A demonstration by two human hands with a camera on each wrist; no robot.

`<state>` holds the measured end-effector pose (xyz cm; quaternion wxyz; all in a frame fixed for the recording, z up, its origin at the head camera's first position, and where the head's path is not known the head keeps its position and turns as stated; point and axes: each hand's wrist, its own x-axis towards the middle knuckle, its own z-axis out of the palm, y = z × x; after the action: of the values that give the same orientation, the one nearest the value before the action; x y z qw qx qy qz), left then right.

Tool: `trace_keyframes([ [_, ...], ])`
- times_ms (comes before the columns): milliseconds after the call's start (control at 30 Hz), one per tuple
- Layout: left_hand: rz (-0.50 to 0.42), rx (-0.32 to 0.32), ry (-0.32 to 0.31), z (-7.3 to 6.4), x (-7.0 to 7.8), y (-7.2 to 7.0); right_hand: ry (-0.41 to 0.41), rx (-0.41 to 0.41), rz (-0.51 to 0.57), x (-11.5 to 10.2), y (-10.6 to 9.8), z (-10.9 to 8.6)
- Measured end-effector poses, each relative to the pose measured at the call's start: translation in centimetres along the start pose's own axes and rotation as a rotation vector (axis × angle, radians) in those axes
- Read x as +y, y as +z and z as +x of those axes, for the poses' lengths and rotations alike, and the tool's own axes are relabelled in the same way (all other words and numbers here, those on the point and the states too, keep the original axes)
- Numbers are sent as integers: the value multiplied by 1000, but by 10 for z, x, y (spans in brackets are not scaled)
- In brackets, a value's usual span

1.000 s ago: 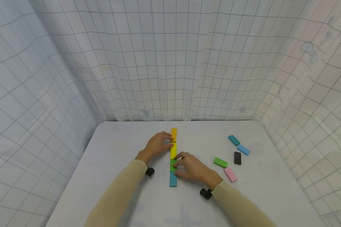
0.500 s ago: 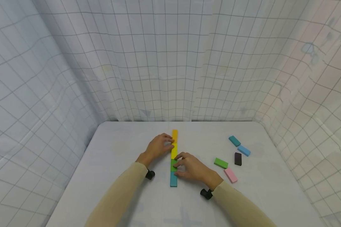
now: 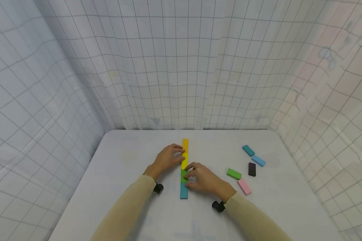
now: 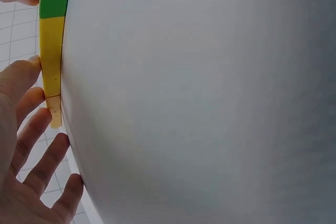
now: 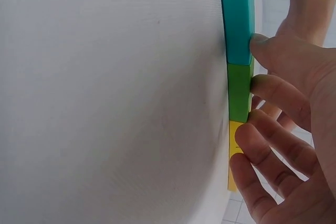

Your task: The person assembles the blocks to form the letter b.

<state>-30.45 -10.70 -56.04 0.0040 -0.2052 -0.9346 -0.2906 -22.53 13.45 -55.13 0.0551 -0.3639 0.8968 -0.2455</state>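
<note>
1. we see 4 blocks end to end in a straight row on the white table point(image 3: 166, 221), running 12 to 6 o'clock: orange block point(image 3: 185, 144), yellow block point(image 3: 185, 164), green block point(image 3: 183, 173), teal block point(image 3: 183, 192).
2. left hand point(image 3: 166, 158) is at 9 o'clock of the row's far half, fingers spread & relaxed; we see its thumb touching the yellow block's edge, middle finger at the orange block.
3. right hand point(image 3: 205, 179) is at 3 o'clock of the near half, fingers spread & lightly bent; thumb on the teal block, index on the green block, other tips nr the yellow block.
4. off at 2-3 o'clock from that hand we've got loose teal block point(image 3: 248, 150), w/ blue block point(image 3: 258, 161) just beside it at approx 4-5 o'clock, & black block point(image 3: 252, 169) at 7 o'clock from the blue.
5. closer in, at 3 o'clock: loose green block point(image 3: 234, 173), pink block point(image 3: 244, 186) at its 5 o'clock.
6. we see beige sleeves point(image 3: 125, 211) & a grid-pattern curtain point(image 3: 172, 73) at 12.
</note>
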Motion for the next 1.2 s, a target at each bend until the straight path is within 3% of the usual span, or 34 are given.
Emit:
trace_keyframes([
  [300,1,-40,42,-5,-9,6,26,-6,1,-1,2,0],
  [567,29,-63,33,-7,-9,10,-3,4,-11,-1,4,-3],
  [867,60,-54,21,-5,-1,0,-34,88,-16,0,3,-5],
  [1200,61,-71,-15,-4,4,0,60,189,-47,17,-19,-30],
])
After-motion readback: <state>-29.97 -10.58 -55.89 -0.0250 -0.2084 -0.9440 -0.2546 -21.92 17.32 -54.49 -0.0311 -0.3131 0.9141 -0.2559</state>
